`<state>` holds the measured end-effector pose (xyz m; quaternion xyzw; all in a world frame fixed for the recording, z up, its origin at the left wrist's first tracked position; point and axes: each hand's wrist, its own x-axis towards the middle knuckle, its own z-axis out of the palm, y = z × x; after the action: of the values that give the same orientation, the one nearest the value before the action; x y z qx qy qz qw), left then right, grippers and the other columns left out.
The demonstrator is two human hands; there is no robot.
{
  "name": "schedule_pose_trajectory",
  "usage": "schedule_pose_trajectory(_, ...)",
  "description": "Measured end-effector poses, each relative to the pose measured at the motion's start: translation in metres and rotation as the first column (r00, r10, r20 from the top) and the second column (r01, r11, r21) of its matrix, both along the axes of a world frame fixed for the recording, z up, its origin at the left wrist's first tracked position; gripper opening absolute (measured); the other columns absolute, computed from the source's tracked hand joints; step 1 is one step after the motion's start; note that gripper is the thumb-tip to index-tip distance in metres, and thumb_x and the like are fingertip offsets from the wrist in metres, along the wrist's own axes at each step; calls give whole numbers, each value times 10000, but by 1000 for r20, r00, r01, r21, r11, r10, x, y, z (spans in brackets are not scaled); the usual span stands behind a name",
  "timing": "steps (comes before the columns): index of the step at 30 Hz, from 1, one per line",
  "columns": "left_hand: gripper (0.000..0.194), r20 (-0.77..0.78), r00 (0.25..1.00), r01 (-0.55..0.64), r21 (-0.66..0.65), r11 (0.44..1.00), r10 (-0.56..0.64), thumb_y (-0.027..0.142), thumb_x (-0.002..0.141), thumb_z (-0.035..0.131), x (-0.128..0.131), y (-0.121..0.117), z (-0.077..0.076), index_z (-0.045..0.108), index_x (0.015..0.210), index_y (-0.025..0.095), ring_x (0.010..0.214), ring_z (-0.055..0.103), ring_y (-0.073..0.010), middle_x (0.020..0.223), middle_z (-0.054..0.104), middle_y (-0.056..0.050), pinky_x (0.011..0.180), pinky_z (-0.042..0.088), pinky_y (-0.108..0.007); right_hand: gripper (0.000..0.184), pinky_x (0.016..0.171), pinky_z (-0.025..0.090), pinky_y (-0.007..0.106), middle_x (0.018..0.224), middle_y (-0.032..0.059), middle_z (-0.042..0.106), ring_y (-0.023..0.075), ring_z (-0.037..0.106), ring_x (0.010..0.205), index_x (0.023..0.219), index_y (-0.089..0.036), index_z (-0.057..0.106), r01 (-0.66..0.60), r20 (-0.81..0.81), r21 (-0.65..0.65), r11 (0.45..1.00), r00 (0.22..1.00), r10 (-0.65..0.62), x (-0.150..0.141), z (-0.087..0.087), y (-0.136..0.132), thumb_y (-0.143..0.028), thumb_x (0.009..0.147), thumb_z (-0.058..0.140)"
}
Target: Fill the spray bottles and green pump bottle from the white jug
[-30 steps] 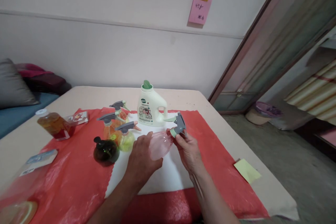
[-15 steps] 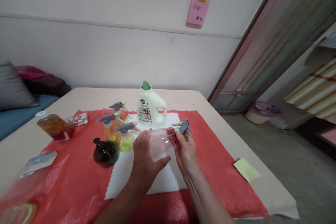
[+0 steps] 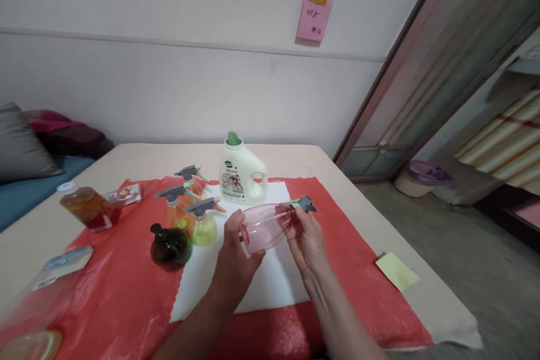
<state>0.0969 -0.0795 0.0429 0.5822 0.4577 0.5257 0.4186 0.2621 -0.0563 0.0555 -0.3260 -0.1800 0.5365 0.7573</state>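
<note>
As I look from far away through the head camera, the largest thing I see is the counter (image 3: 291,160), with a red plastic sheet (image 3: 341,270) spread on it and a white sheet (image 3: 261,298) over the red one. On the white sheet's far part stands the detergent jug (image 3: 240,183), upright, a green piece in its mouth. In front of it, above the white sheet, is the transparent pink spray bottle (image 3: 264,230), lying sideways in the air. The left hand (image 3: 234,259) grips its base end; the right hand (image 3: 310,244) is closed around its neck. To the left stands a yellow-green spray bottle (image 3: 203,229), just beside a dark green round bottle (image 3: 171,247).

The smallest part I follow is the grey trigger head (image 3: 307,203), at the pink bottle's neck; how tightly it sits, I cannot tell. I judge that the step in hand is handling this bottle at its neck. The next move calls, I think, for a steady base and careful fingers, because smooth plastic may slip.
</note>
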Motion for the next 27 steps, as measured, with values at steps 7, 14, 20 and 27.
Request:
schedule_pose_trajectory(7, 809, 355, 926, 251, -332, 909, -126, 571, 745, 718, -1, -2, 9, 294, 1380, 305, 1083, 633, -257, 1412, 461, -137, 831, 550, -399, 294, 743, 571, 267, 846, 94, 768, 172, 712, 796, 843, -145, 701, 7, 30, -12, 1000, 1000, -7, 12, 3, 0, -320, 650, 837)
schedule_pose_trajectory(14, 759, 438, 877, 393, -411, 823, -200, 437, 677, 823, -4, -2, 20, 436, 1304, 254, 886, 659, -172, 1236, 571, -98, 774, 536, -313, 294, 772, 580, 287, 853, 87, 773, 182, 719, 802, 839, -144, 739, -36, 54, -61, 997, 998, 39, 11, 3, -1, -349, 641, 814)
schedule_pose_trajectory(20, 875, 250, 920, 371, -296, 880, -303, 357, 664, 832, 1, -8, 14, 361, 1394, 257, 1116, 614, -287, 1407, 471, -158, 935, 519, -471, 273, 853, 579, 372, 880, 95, 771, 224, 724, 861, 802, -163, 751, -16, 139, -119, 993, 990, 33, 20, -5, 2, -419, 710, 751)
schedule_pose_trajectory(27, 835, -352, 913, 119, 717, 686, 209, 400, 826, 668, 1, -28, 16, 234, 1508, 192, 1429, 325, -353, 1529, 291, -216, 1108, 384, -547, 294, 853, 560, 325, 972, 76, 762, 192, 706, 881, 895, -192, 747, 12, 355, -116, 993, 935, 30, 8, -9, -6, -400, 695, 806)
